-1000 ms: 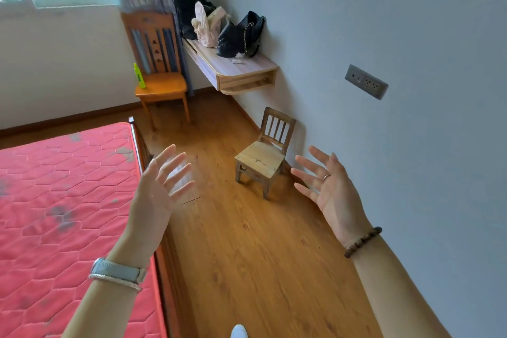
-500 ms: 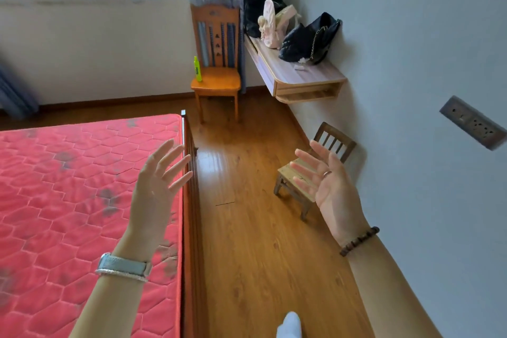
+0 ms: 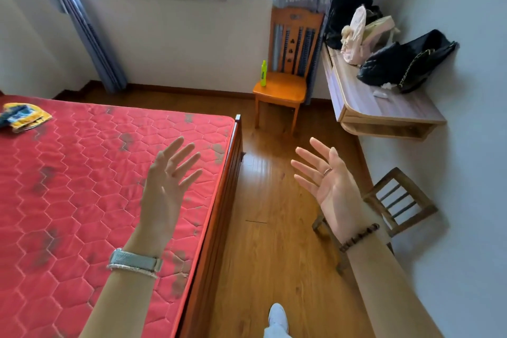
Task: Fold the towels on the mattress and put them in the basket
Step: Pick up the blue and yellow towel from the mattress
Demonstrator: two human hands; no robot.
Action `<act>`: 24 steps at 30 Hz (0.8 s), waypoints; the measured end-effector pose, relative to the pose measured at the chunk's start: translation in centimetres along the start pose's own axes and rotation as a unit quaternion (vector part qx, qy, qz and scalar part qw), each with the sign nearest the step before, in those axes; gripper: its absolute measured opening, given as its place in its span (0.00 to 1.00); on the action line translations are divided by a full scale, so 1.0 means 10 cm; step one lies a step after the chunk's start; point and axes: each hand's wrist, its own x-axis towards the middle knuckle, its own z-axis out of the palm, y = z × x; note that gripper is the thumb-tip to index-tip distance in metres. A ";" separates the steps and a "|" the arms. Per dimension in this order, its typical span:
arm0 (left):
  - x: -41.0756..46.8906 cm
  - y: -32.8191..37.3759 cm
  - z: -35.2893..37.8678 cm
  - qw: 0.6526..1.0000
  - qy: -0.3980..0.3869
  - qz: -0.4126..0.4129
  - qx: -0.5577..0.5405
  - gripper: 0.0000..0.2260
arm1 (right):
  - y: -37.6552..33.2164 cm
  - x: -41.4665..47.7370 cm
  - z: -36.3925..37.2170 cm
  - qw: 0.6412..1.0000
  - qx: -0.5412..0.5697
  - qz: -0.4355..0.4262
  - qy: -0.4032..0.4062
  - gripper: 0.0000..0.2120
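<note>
A crumpled yellow and blue towel (image 3: 23, 116) lies at the far left edge of the red mattress (image 3: 90, 186), while the left hand (image 3: 167, 181) and right hand (image 3: 327, 182) hover with fingers spread, holding nothing.

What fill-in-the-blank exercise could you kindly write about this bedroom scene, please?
1. The left hand and the right hand are both ____ and hold nothing.
2. The yellow towel lies on the ____ mattress.
3. The bottle standing on the seat of the orange chair is ____ in colour.
Missing words: open; red; green.
</note>
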 end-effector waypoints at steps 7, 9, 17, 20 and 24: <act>0.52 -0.02 0.31 0.998 0.049 0.028 0.007 0.22 | -0.19 0.89 -0.12 0.999 -0.007 0.001 -0.037 0.24; 0.64 -0.05 0.36 0.998 0.051 0.023 0.010 0.22 | -0.19 1.05 -0.14 0.999 -0.009 0.007 -0.046 0.25; 1.38 -0.26 0.45 0.996 0.079 0.027 0.017 0.24 | -0.09 1.83 -0.09 0.997 -0.039 0.032 -0.065 0.25; 1.79 -0.37 0.47 0.996 0.085 0.028 0.015 0.24 | -0.08 2.25 -0.11 0.996 -0.047 0.028 -0.065 0.21; 2.40 -0.47 0.50 0.996 0.088 0.033 0.002 0.24 | -0.12 2.83 -0.05 0.995 -0.062 0.021 -0.071 0.32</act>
